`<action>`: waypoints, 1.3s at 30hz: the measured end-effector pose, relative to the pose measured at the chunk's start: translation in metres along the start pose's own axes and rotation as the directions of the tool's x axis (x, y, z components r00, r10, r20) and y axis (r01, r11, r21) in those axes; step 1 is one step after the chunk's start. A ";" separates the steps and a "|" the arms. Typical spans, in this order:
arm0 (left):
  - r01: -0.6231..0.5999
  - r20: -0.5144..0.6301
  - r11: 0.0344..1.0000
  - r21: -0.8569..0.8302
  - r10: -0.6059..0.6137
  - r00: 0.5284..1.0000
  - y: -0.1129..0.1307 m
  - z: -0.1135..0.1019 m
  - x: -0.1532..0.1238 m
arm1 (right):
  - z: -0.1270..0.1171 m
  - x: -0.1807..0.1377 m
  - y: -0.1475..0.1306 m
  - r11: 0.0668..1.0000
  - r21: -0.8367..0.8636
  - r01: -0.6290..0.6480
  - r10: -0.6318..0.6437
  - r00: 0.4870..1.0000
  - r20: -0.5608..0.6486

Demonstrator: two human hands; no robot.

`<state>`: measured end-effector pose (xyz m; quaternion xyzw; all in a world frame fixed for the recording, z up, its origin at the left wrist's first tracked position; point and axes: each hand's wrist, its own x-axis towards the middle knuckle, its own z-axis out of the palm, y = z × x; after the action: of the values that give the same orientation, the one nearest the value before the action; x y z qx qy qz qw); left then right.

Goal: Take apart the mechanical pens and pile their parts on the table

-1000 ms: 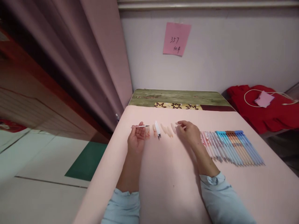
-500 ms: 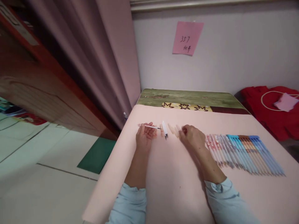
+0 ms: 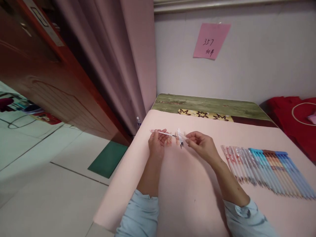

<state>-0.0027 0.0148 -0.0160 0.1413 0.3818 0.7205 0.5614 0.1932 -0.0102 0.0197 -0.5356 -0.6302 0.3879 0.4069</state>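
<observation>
My left hand [image 3: 157, 144] is closed on a thin white pen refill [image 3: 163, 133] held level above the pink table [image 3: 192, 194], its dark tip pointing right. My right hand [image 3: 201, 144] pinches a pale pen barrel piece [image 3: 185, 136] just to the right of that tip. Between and under my hands lie a few loose white refills [image 3: 180, 137] and small pink patterned pen parts [image 3: 169, 141]. A row of several assembled pens [image 3: 266, 168], pink through blue, lies on the table to the right of my right arm.
A pink curtain [image 3: 118, 59] and a brown wooden door [image 3: 41, 79] stand at the left. A green patterned surface [image 3: 209, 107] adjoins the table's far edge. On the wall hangs a pink note [image 3: 211, 41]. Red cloth [image 3: 293, 121] lies at far right.
My right hand has lifted a pale barrel piece off the table and moved left toward the refill tip. The view has swung left, so everything sits further right.
</observation>
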 end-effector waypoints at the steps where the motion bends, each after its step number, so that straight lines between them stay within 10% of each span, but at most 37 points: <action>1: -0.009 -0.007 1.000 -0.001 0.009 1.000 0.000 0.000 0.001 | 0.003 -0.001 -0.001 0.999 0.042 0.008 -0.009 0.999 0.034; 30: -0.007 0.070 0.991 0.135 -0.002 0.998 -0.003 0.013 -0.013 | 0.019 -0.005 -0.006 0.984 -0.158 0.085 -0.094 0.994 -0.053; 39: 0.019 0.168 0.991 0.131 -0.041 0.985 -0.001 0.020 -0.024 | 0.035 -0.006 -0.003 0.998 -0.020 0.068 -0.071 0.965 -0.253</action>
<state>0.0190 0.0009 0.0019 0.2327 0.3799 0.6712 0.5924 0.1600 -0.0182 0.0089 -0.5607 -0.5933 0.2984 0.4945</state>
